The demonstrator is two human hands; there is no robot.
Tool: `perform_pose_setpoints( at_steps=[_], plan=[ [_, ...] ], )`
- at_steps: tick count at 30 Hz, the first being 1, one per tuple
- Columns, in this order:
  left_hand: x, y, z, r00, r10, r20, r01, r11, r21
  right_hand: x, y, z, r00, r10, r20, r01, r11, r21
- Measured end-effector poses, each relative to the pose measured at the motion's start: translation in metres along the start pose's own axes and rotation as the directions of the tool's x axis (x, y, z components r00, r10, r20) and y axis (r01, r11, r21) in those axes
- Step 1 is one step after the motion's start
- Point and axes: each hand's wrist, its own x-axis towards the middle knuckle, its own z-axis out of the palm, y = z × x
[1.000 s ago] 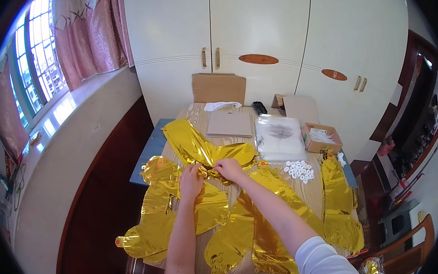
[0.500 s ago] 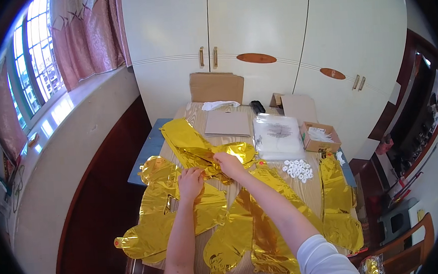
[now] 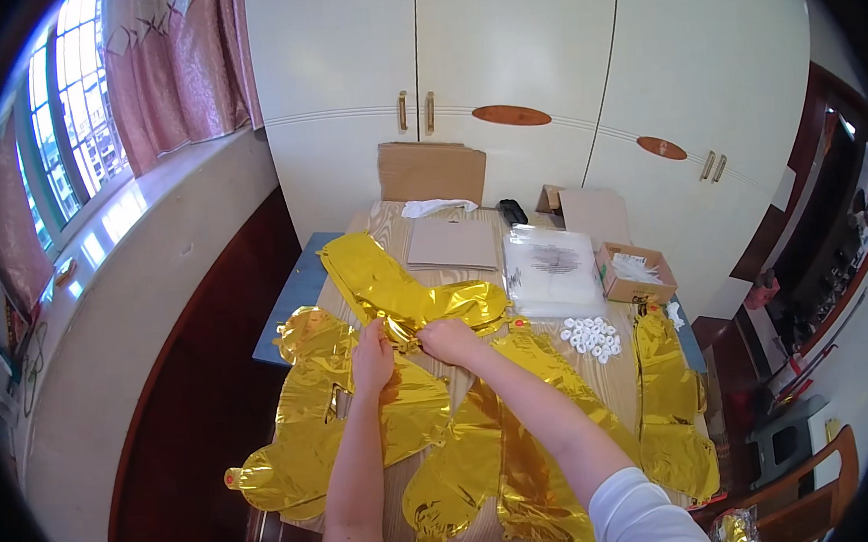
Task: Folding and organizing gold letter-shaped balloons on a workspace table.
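A flat, shiny gold foil balloon (image 3: 380,279) lies bent across the middle of the table. My left hand (image 3: 372,361) pinches its near edge, thumb and fingers closed on the foil. Just to the right, my right hand (image 3: 448,343) is closed on the same edge, its fingertips partly hidden. The foil between them is crumpled. Under and in front of my forearms spread more uninflated gold foil balloons, one on the left (image 3: 309,418) and another at the near middle (image 3: 534,444). A folded gold balloon (image 3: 668,396) rests along the right side.
Small white rings (image 3: 590,337) are heaped right of my hands. Behind them lie clear plastic bags (image 3: 551,274) and a cardboard box (image 3: 637,270) with white pieces inside. Grey card sheets (image 3: 452,244) lie farther back. A wooden chair (image 3: 815,486) stands at the right.
My right hand has lowered toward me and let the lifted fold settle, so the balloon lies flatter. My left hand has turned and shifted slightly up, now pinching the near edge.
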Motion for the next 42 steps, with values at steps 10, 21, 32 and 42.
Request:
perform_pose_setpoints(
  at_steps=[10,21,32,42],
  plan=[
    [-0.002,0.003,-0.002,0.994,0.086,0.069,-0.097,0.98,0.176,0.001,0.01,0.008,0.951,0.249,-0.182,-0.181,0.929,0.323],
    [-0.007,0.016,-0.002,0.963,0.208,0.171,-0.259,0.892,0.371,0.013,0.019,-0.005,0.858,0.477,-0.194,-0.299,0.769,0.565],
    [-0.013,0.02,0.001,0.958,0.113,0.262,-0.225,0.865,0.449,0.057,0.02,-0.112,0.625,0.443,-0.643,-0.169,0.881,0.443],
    [-0.015,0.023,-0.001,0.95,0.261,0.174,-0.313,0.804,0.505,0.027,0.029,-0.137,0.829,0.091,-0.552,-0.105,0.994,0.005]
  ],
)
